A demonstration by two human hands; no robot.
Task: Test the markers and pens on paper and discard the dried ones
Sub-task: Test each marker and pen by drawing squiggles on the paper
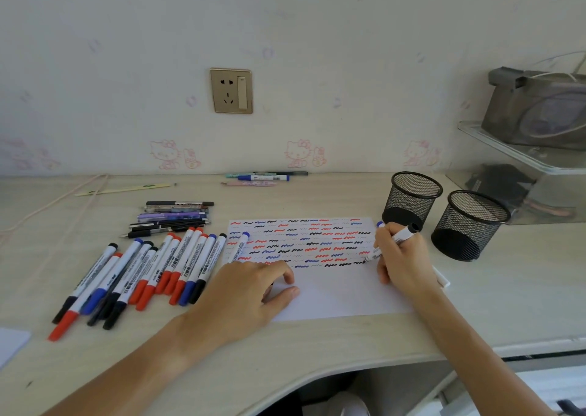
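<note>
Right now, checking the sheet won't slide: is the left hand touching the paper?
Touching. The head view shows the left hand lying with fingers and thumb on the paper's blank lower part.

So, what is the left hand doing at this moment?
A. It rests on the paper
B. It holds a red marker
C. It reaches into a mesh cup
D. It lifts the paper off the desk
A: the left hand lies on the paper, fingers loosely bent and holding nothing, while the right hand writes with a marker.
</note>
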